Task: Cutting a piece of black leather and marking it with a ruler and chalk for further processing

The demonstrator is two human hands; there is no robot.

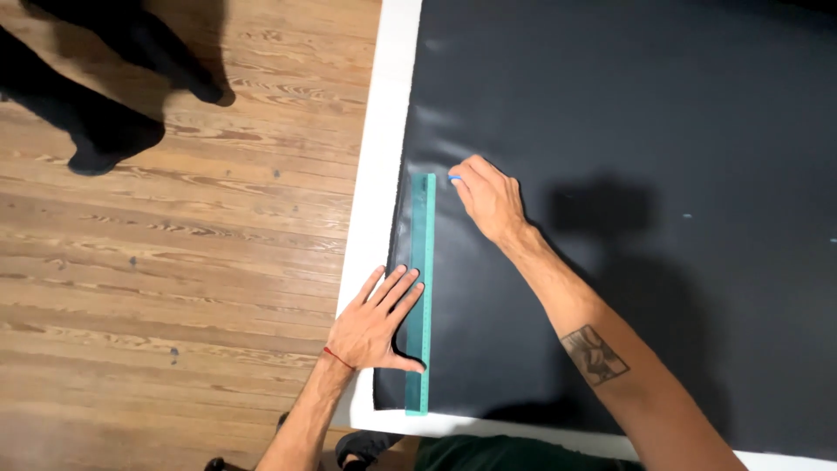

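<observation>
Teal ruler (422,288), a long see-through strip, lies near the left edge of the black sheet (628,218), running away from us and almost parallel to that edge. Going from the left, we first see bare wooden floor (174,244) with a dark shadow across its upper corner. Next comes the white board (379,174), which shows as a pale border along the left and bottom of the black sheet. Our left hand (375,324) rests flat there, fingers spread, with the fingertips (410,283) over the sheet's edge and touching the ruler, and the thumb pressed across the ruler's lower part. A thin red string circles that wrist. Further right, our right hand (488,199) sits on the sheet just beside the ruler's far end, fingers pressed together and pinching a small blue marker tip (454,178) against the sheet. We see no packages, labels or containers anywhere on the surface.
</observation>
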